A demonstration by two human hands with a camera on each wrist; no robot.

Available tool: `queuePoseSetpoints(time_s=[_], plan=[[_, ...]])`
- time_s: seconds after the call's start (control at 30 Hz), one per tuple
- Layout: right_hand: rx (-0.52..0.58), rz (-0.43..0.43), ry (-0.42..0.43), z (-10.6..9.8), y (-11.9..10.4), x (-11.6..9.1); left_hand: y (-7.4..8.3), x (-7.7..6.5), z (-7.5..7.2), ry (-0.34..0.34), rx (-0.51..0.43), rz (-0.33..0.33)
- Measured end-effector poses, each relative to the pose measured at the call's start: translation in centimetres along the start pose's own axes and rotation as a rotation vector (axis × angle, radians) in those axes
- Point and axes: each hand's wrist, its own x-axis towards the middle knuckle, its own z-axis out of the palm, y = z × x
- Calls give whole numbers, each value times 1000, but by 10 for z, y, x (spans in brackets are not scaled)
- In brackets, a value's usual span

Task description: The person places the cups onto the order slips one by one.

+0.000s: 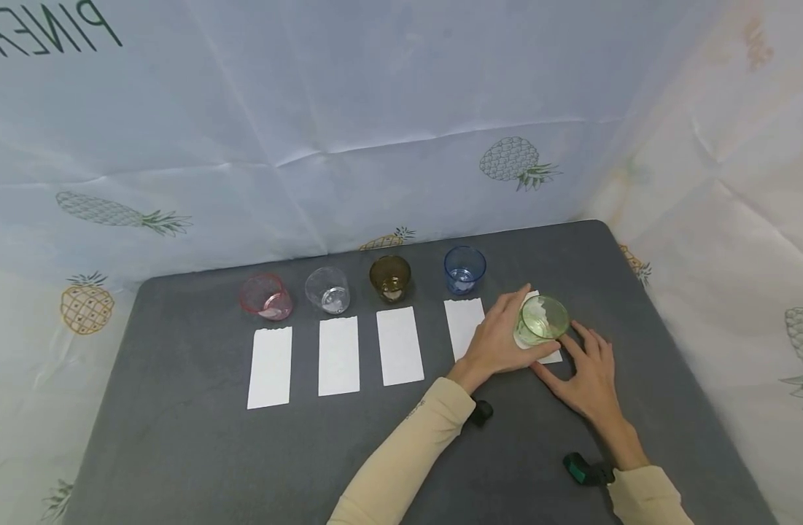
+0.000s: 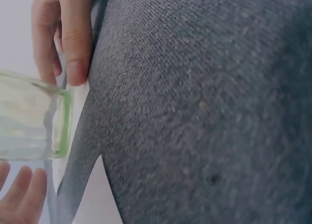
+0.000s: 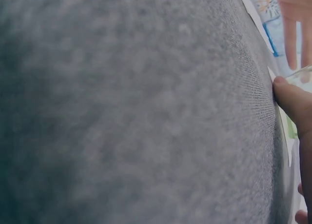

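Observation:
A pale green glass [image 1: 544, 319] stands upright over a white paper strip [image 1: 552, 356] at the right end of a row; the strip is mostly hidden beneath it. My left hand [image 1: 504, 337] is beside the glass on its left, fingers extended behind and thumb in front. In the left wrist view, its fingers [image 2: 30, 197] look slightly apart from the glass [image 2: 34, 119]. My right hand [image 1: 588, 375] is at the front right of the glass, fingers spread. In the right wrist view its thumb [image 3: 292, 99] lies at the strip's edge; whether it presses cannot be told.
Along the back of the grey table [image 1: 198, 452] stand a pink glass [image 1: 266, 297], a clear glass [image 1: 327, 290], a brown glass [image 1: 390, 278] and a blue glass [image 1: 464, 270]. White strips [image 1: 338, 357] lie in front of them. A pineapple-print curtain [image 1: 375, 87] hangs behind.

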Motion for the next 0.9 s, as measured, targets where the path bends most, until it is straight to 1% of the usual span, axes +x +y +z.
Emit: queuePoseSetpoints(time_s=[0.13,0.33,0.53,0.63,0.77,0.9], plan=[[26,-13,48,-1,0,0,0,-2,-7,17,-20,17],[79,33,86,-7,-4,-2,-1,-2,-22,37,-36,84],[212,90,129,-16,-11,2,-5,2,-40,58,-9,162],[253,103,163,-22,-17,5,-9,4,-51,65,11,184],[292,81,207,-30,-29,10,-13,5,-64,76,9,196],[322,43,253,-35,-43,15,-17,5,-77,87,-2,187]])
